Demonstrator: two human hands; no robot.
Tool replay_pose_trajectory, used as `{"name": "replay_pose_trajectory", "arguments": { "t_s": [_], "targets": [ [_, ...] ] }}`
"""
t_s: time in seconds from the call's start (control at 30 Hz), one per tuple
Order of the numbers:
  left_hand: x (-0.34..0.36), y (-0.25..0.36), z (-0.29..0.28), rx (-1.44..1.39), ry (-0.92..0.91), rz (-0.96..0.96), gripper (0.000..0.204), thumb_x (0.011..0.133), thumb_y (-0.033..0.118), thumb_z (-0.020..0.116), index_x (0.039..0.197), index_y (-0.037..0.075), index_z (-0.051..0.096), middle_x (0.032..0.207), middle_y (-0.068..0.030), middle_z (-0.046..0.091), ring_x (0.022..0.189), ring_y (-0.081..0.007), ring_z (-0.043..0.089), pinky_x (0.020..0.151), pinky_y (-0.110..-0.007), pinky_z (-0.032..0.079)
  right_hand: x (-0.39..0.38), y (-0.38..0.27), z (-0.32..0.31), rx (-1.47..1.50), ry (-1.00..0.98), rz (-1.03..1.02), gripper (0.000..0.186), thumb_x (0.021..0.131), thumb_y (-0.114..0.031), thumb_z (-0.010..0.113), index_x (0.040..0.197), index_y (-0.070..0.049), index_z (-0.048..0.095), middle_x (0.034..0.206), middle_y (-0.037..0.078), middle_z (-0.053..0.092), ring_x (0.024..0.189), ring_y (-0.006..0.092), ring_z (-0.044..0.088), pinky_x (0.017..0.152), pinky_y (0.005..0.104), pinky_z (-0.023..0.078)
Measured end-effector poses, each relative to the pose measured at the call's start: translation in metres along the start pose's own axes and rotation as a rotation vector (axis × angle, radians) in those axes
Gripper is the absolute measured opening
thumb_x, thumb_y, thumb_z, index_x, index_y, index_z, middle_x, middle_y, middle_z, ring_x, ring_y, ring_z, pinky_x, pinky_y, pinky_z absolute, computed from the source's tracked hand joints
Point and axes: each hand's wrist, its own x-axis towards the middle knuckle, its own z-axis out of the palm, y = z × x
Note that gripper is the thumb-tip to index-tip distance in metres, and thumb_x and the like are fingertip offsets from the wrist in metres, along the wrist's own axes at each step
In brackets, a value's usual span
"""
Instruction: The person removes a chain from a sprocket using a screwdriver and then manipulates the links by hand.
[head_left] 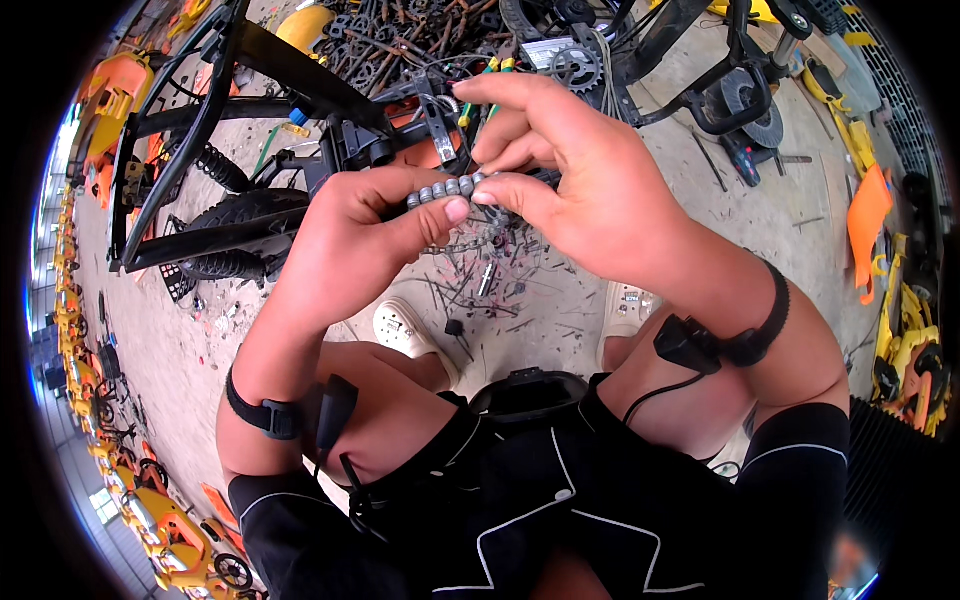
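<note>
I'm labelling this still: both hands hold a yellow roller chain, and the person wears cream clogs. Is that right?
Not quite: in the head view, the roller chain is grey, not yellow. The left hand and right hand do both hold it, and the clogs are cream.

The single head-worn fisheye view looks steeply down, close above the left hand (370, 220) and right hand (595, 185), with the floor (165, 345) farther below.

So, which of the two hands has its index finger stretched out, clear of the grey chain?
The right hand: its index finger extends above the grey chain without touching it, whereas that of the left hand lies close along the chain.
</note>
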Motion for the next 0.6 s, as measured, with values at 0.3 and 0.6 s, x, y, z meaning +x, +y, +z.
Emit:
{"name": "replay_pose_trajectory", "arguments": {
  "t_s": [0.3,0.6],
  "targets": [
    [-0.001,0.004,0.002,-0.205,0.064,0.009,0.025,0.097,0.020,0.071,0.112,0.000,0.072,0.082,-0.0039,0.071,0.064,-0.0070,0.059,0.059,-0.023,0.049,0.005,0.006,0.017,0.498,0.222,-0.007,0.031,0.091,0.006,0.069,0.119,-0.001,0.057,0.105,0.009,0.064,0.098,0.0148,0.069,0.085,0.0290,0.059],
    [-0.003,0.006,-0.001,-0.278,0.040,0.016,0.027,0.100,0.023,0.066,0.114,0.000,0.070,0.088,-0.0058,0.074,0.068,-0.0096,0.065,0.062,-0.024,0.051,0.007,0.005,0.031,0.506,0.328,-0.082,0.019,0.093,0.003,0.069,0.111,0.001,0.062,0.100,0.006,0.070,0.093,0.0136,0.071,0.084,0.0273,0.059]
  ]
}}
